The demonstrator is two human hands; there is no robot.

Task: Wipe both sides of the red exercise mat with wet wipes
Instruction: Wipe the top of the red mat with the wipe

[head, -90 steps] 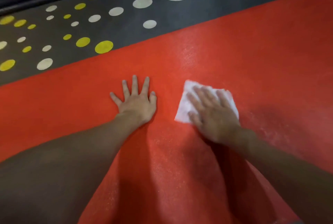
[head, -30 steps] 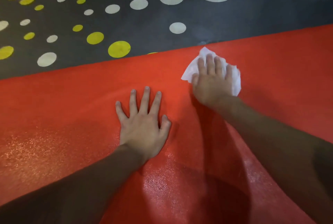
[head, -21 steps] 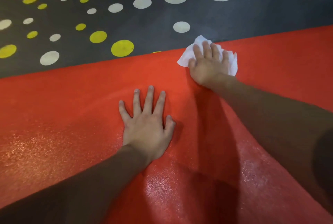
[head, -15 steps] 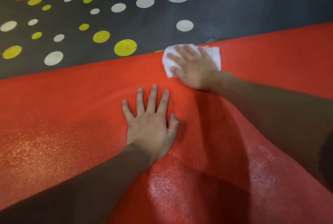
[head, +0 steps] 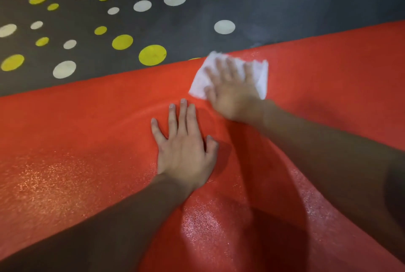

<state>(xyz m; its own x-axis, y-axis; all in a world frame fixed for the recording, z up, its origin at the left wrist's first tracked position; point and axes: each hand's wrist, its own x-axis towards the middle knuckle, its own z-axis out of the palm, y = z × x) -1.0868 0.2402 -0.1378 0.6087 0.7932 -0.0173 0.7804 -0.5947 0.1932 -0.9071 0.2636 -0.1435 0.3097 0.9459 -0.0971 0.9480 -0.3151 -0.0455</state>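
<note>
Two hands are down on the red exercise mat (head: 87, 131), both flat, gripping nothing. My left hand (head: 186, 151) presses palm-down on bare mat, fingers straight and a little spread, pointing away from me. My right hand (head: 234, 94) lies just beyond it and to the right, fingers straight on top of a white wet wipe (head: 260, 74), pressing it to the mat; this hand is blurred. The wipe is rumpled at its edges and sits close to the mat's far edge, with its top corner reaching that edge.

The mat is bright red-orange with a fine pebbled grain. It glistens in a patch near me, between my forearms, and glitters at the left. A shallow ripple curves in the surface around my left fingertips. The mat lies on a dark grey floor (head: 188, 37) marked with yellow and white dots (head: 152, 54). Its far edge slants from lower left to upper right. The mat runs out of view at both sides, so its length seems to lie across me; I cannot see either end.
</note>
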